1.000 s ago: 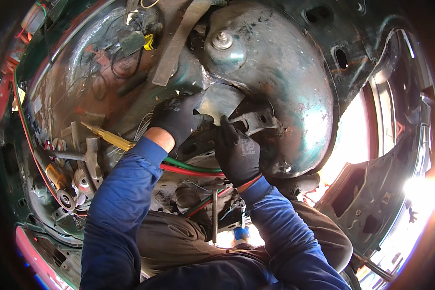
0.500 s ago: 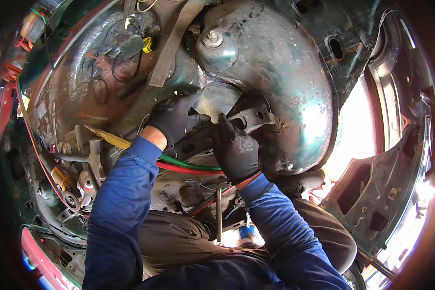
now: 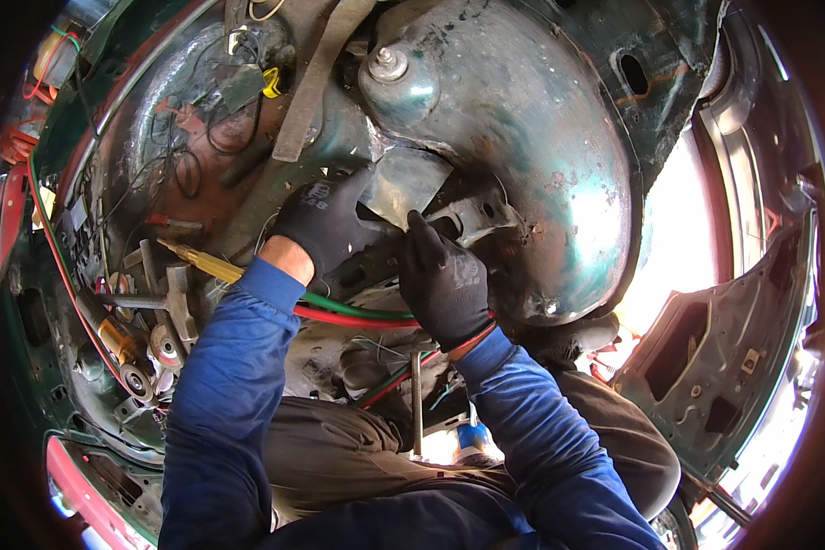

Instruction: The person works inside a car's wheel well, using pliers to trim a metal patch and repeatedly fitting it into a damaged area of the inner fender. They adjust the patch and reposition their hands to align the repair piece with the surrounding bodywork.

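A small flat piece of sheet metal lies against the seam beside a large rounded wheel-arch housing of worn green metal. Black gloves cover both hands. My left hand is closed on the sheet's left edge, its thumb along that side and its other fingers partly hidden beneath. At the sheet's lower corner, my right hand pinches with thumb and index finger, the remaining fingers curled in. Just right of that fingertip is a metal bracket with holes, fixed to the housing.
Green and red hoses run beneath my wrists. Near my left forearm lie a pointed yellow tool, a hammer and an angle grinder. A flat metal strip and thin cables lie farther off. A door shell stands right.
The whole view has shifted slightly, with the housing a little farther left and up. Both hands keep their hold on the sheet metal, which stays in nearly the same place against the seam.
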`<state>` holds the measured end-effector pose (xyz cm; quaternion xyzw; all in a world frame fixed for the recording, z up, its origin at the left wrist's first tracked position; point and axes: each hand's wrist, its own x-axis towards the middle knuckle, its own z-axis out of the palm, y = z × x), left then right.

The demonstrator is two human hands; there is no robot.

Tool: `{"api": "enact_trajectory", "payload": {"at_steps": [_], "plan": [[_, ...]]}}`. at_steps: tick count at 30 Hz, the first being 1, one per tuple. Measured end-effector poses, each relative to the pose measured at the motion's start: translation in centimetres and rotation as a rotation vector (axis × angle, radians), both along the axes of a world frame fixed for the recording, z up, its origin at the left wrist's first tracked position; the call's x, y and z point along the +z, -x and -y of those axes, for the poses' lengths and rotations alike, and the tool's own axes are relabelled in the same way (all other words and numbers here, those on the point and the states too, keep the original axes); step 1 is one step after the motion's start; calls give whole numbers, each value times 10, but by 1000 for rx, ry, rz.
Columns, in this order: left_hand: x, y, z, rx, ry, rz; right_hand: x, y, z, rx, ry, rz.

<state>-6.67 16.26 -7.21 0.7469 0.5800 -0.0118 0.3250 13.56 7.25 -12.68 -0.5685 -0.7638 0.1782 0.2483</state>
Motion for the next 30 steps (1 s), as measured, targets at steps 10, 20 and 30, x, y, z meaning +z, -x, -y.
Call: {"api": "enact_trajectory", "payload": {"at_steps": [10, 20, 30], "plan": [[-16, 13, 0, -34, -132, 69, -10, -11, 16, -106, -23, -282], [-21, 16, -3, -61, -129, 96, 32, -62, 14, 132, 382, -349], [-18, 16, -3, -56, -77, 57, -47, -144, 116, 808, 530, 206]]}}
